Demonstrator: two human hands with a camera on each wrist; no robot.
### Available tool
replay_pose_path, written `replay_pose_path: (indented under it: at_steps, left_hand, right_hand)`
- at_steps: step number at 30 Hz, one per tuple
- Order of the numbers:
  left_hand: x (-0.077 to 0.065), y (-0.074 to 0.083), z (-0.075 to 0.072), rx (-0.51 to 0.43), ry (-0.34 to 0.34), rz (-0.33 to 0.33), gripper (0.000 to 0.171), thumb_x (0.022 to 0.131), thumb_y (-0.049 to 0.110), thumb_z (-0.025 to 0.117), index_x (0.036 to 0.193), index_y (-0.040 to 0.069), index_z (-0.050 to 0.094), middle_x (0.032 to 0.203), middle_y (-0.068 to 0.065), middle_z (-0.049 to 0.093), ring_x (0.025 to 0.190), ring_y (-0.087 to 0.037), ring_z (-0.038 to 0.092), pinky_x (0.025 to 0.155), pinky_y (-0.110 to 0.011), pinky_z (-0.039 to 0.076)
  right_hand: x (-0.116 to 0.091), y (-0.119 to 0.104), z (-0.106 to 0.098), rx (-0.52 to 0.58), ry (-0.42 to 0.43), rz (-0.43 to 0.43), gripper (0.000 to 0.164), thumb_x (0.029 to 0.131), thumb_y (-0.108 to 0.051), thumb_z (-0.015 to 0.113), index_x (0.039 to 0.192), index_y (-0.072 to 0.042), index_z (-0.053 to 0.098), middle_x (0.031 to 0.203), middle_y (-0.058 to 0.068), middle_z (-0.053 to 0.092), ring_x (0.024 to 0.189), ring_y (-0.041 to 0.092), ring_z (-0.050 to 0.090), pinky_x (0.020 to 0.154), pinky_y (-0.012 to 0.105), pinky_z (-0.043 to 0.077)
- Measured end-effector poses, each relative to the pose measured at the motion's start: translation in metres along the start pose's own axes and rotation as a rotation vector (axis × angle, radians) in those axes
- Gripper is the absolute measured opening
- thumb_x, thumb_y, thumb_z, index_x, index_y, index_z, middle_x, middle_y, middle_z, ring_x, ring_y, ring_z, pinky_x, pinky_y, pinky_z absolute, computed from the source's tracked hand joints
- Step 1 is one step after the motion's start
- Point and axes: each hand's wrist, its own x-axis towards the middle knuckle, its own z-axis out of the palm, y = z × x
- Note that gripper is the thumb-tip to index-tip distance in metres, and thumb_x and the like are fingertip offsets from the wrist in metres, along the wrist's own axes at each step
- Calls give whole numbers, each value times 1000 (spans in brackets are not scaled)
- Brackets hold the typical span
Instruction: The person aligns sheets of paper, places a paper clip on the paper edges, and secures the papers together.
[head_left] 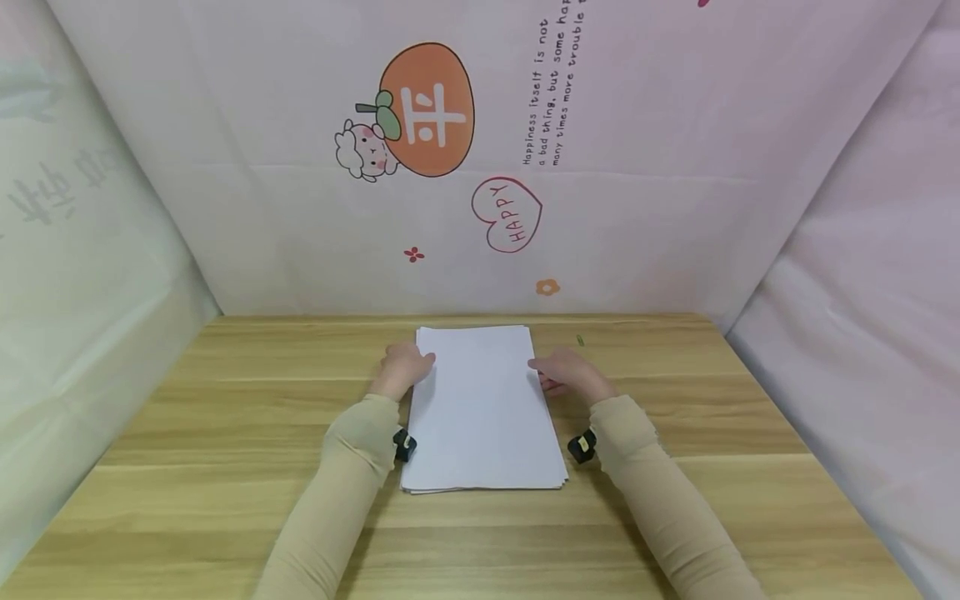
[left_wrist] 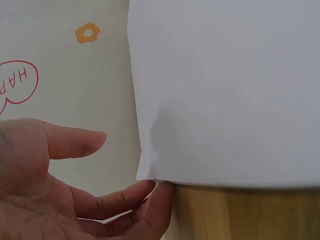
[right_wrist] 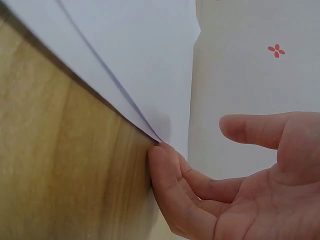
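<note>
A stack of white paper (head_left: 483, 408) lies lengthwise on the wooden table, its sheets slightly uneven at the near edge and corners. At its left edge, toward the far end, is my left hand (head_left: 402, 369). In the left wrist view the fingertips (left_wrist: 161, 192) touch the paper's edge, while the thumb stands apart from them. Along the opposite edge my right hand (head_left: 570, 373) touches the paper with bent fingers (right_wrist: 167, 162); its thumb is also raised away. One sheet edge shows offset from those below in the right wrist view.
The wooden table (head_left: 225, 467) ends at a white printed cloth backdrop (head_left: 300, 225), with cloth at both sides too. A small green mark or scrap (head_left: 580, 340) is on the table beyond the right hand. Dark wrist cameras sit beside the paper on both wrists.
</note>
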Motion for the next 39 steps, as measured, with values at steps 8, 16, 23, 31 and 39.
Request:
replay_pose_path:
  at_steps: [8,16,23,31,39]
  left_hand:
    - [1,2,2,-44,-5,7,46,98,32,46,108,-10,60,91,-21,58,57,-19,53,47,-25,41]
    - [3,-1,4,-82,10,23,43,97,31,47,108,-9,60,87,-18,60,54,-17,53,44,-23,42]
    - [7,-6,4,-145,-2,60,43,97,30,46,110,-10,57,91,-17,58,54,-16,53,45,-22,46]
    - [5,-6,-1,-200,-29,61,45,97,31,47,113,-10,54,94,-18,56,59,-17,54,51,-25,50]
    - [4,-5,-3,-220,-38,54,39,96,31,49,102,-7,56,84,-13,52,57,-17,52,50,-26,49]
  right_hand:
    - [-2,2,-2,-5,2,-15,32,96,-26,51,93,6,54,77,6,53,71,15,54,73,31,56]
    - [-3,0,-3,-2,-14,-9,35,97,-27,50,98,8,54,83,9,55,76,18,57,77,32,56]
    - [1,2,-2,16,6,0,32,95,-27,52,91,4,55,76,6,53,69,15,54,71,30,56]
    - [1,1,-5,34,-15,38,29,95,-29,53,86,-1,52,70,2,49,64,13,50,68,28,54]
    - [1,0,-4,-2,-44,19,40,96,-31,52,65,-12,36,59,-2,36,60,13,41,70,28,54]
